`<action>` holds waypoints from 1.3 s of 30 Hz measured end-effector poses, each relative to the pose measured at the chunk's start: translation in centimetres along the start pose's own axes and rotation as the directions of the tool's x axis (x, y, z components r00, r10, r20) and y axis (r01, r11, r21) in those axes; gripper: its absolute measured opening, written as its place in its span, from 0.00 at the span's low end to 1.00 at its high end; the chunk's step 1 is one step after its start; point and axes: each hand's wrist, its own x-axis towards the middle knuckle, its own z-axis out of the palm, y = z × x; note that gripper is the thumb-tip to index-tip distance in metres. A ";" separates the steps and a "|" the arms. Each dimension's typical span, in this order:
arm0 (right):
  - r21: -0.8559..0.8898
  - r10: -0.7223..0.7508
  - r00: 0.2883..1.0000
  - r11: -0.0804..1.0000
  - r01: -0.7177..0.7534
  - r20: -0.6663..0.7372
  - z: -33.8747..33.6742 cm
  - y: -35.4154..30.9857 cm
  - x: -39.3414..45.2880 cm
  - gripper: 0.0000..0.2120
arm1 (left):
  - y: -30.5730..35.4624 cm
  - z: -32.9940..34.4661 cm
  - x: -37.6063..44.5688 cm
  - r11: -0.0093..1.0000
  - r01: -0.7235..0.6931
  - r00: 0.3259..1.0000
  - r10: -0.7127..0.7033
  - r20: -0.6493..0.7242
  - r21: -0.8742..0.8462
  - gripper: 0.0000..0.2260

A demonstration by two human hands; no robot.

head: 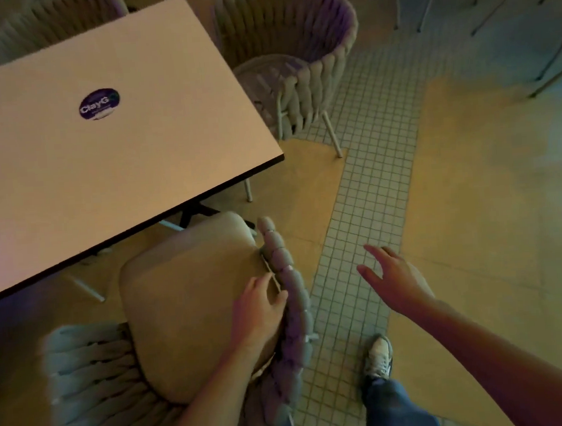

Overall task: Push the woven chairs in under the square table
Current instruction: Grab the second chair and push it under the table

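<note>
While left hand (258, 309) grips woven chair (287, 279) | right hand (395, 276) spread, free

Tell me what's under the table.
Under the table: dark base struts, pale chair legs and the front edge of the near chair's cushion. The tabletop hides the rest.

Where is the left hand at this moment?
In the head view, low centre: the left hand rests on the nearest woven chair, between its cushion and braided rim.
</note>
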 end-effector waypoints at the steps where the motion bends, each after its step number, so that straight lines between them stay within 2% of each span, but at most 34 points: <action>1: 0.018 -0.007 1.000 1.000 0.007 0.006 -1.9 2.0 0.1 0.27 | 2.3 0.7 -0.1 1.000 -0.004 1.000 0.004 -0.007 -0.024 0.23; 4: 0.041 -0.002 1.000 0.999 0.002 -0.012 -7.6 7.8 0.1 0.27 | 8.7 2.7 0.2 0.995 0.019 1.000 -0.019 0.004 -0.096 0.23; 6: 0.036 0.019 0.999 0.999 -0.018 -0.026 -11.0 11.2 0.6 0.27 | 13.0 4.1 0.9 0.998 0.013 1.000 -0.012 0.011 -0.064 0.23; 11: 0.082 0.086 0.992 0.994 -0.078 -0.092 -17.2 16.7 4.5 0.27 | 23.2 6.5 4.4 0.993 -0.114 0.993 0.114 0.010 -0.041 0.24; 17: 0.103 0.070 0.996 0.993 -0.064 -0.050 -21.6 21.2 13.0 0.26 | 31.4 8.1 13.7 0.978 -0.206 0.978 0.206 0.000 0.027 0.24; 21: 0.058 0.077 0.996 0.996 -0.074 -0.053 -26.1 23.1 19.2 0.25 | 35.8 6.6 21.2 0.967 -0.255 0.967 0.255 -0.005 0.020 0.23; 23: 0.051 0.074 0.996 0.996 -0.072 -0.043 -28.4 23.9 22.6 0.25 | 37.7 5.1 25.0 0.973 -0.233 0.972 0.232 -0.039 0.003 0.22; 25: 0.085 0.099 0.994 0.992 -0.094 -0.055 -30.7 24.5 26.2 0.24 | 39.2 3.4 28.9 0.985 -0.170 0.984 0.168 -0.065 -0.029 0.21; 27: 0.204 0.170 0.984 0.966 -0.156 -0.053 -32.6 25.1 30.1 0.22 | 40.5 1.9 32.8 0.987 -0.019 0.999 0.010 -0.052 -0.159 0.20; 29: 0.400 0.276 0.961 0.883 -0.247 -0.018 -34.1 25.7 34.4 0.20 | 41.6 0.8 36.7 0.933 0.134 0.988 -0.153 -0.029 -0.334 0.19; 32: 0.599 0.358 0.931 0.732 -0.326 0.069 -35.8 26.6 42.2 0.19 | 43.0 0.1 42.5 0.834 0.264 0.942 -0.330 -0.055 -0.485 0.17; 34: 0.632 0.339 0.937 0.708 -0.314 0.087 -36.8 26.9 48.0 0.19 | 44.0 0.2 45.7 0.772 0.317 0.912 -0.407 -0.046 -0.551 0.17; 37: 0.615 0.267 0.958 0.739 -0.273 0.104 -38.8 26.6 56.7 0.18 | 45.7 -0.1 49.9 0.683 0.396 0.863 -0.505 -0.006 -0.614 0.16; 39: 0.602 0.213 0.967 0.758 -0.253 0.138 -40.3 25.9 61.6 0.18 | 47.2 -0.4 51.8 0.527 0.438 0.808 -0.585 0.062 -0.728 0.18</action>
